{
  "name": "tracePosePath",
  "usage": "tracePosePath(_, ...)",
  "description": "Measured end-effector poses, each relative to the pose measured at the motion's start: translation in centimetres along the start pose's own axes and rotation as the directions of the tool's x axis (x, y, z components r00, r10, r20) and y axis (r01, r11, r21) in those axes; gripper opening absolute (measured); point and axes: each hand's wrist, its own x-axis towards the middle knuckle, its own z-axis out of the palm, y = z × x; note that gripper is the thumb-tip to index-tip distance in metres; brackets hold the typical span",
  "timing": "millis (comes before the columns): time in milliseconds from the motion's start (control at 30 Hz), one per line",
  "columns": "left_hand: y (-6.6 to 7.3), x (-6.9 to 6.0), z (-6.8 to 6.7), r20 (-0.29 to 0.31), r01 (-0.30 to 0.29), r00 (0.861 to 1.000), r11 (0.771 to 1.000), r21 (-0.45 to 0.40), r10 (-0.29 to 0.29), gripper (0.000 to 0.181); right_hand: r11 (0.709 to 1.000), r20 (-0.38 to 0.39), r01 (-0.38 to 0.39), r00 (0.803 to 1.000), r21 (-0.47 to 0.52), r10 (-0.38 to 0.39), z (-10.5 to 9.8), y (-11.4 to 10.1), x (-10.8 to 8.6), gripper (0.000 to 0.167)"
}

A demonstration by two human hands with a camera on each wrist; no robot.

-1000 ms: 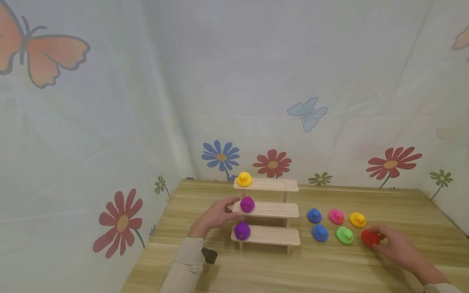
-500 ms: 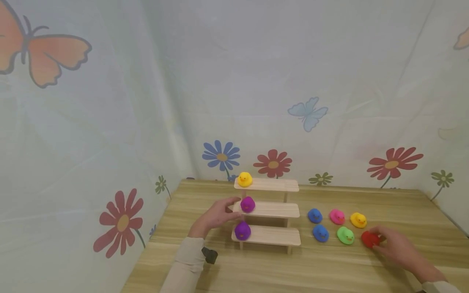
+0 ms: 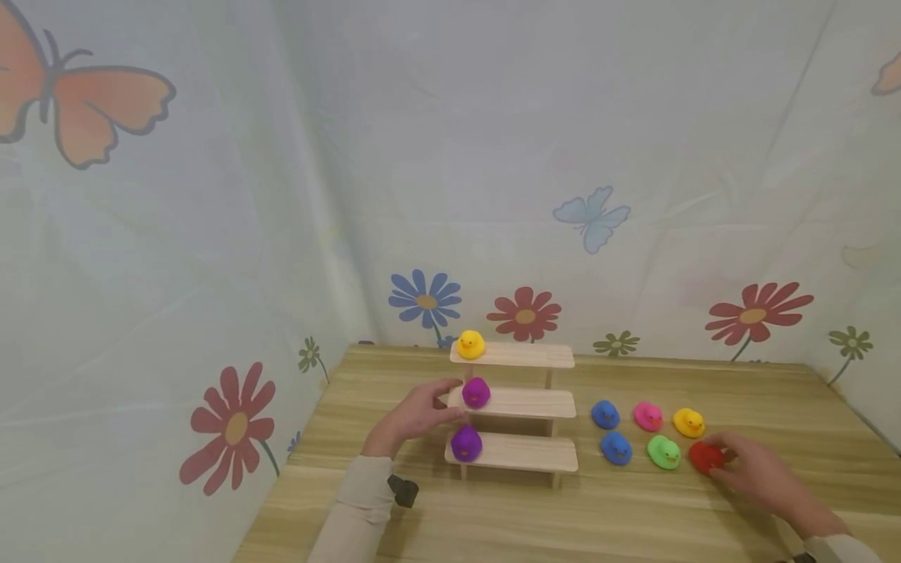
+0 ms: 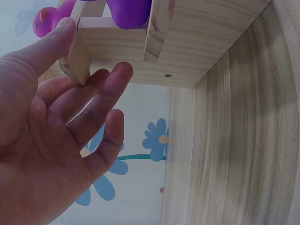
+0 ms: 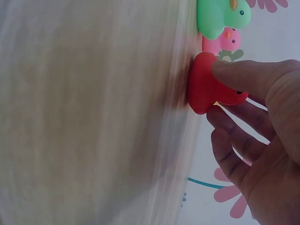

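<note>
The left hand (image 3: pixel 417 412) pinches the wooden shelf (image 3: pixel 531 403) by one end, the upper purple duck (image 3: pixel 476 393) just beside its fingertips. The right hand (image 3: pixel 762 475) pinches the red duck (image 3: pixel 705 458), the green duck (image 3: pixel 664 453) just left of its grip.

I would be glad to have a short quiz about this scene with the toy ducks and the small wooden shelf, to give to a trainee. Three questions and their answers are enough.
1. What does the right hand hold between its thumb and fingers?
2. True or false: a green duck stands on the top tier of the shelf.
3. How many blue ducks are on the table?
A) one
B) two
C) three

Key:
1. A red duck.
2. False; the duck up there is a yellow duck, at the left end in the head view.
3. B, two.
</note>
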Motion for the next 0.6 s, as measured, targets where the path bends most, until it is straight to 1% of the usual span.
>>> tracePosePath(500,0.15,-0.09,-0.1,0.001,-0.013,1.0,1.0,-0.012,0.013,0.063,1.0,-0.013,0.008,1.0,0.018,-0.008,0.02,-0.04,-0.13,0.037)
tracePosePath(600,0.15,-0.05,-0.09,0.002,-0.009,1.0,1.0,-0.007,0.009,0.063,1.0,-0.03,0.022,0.999,0.018,-0.021,-0.17,-0.01,-0.22,0.039)
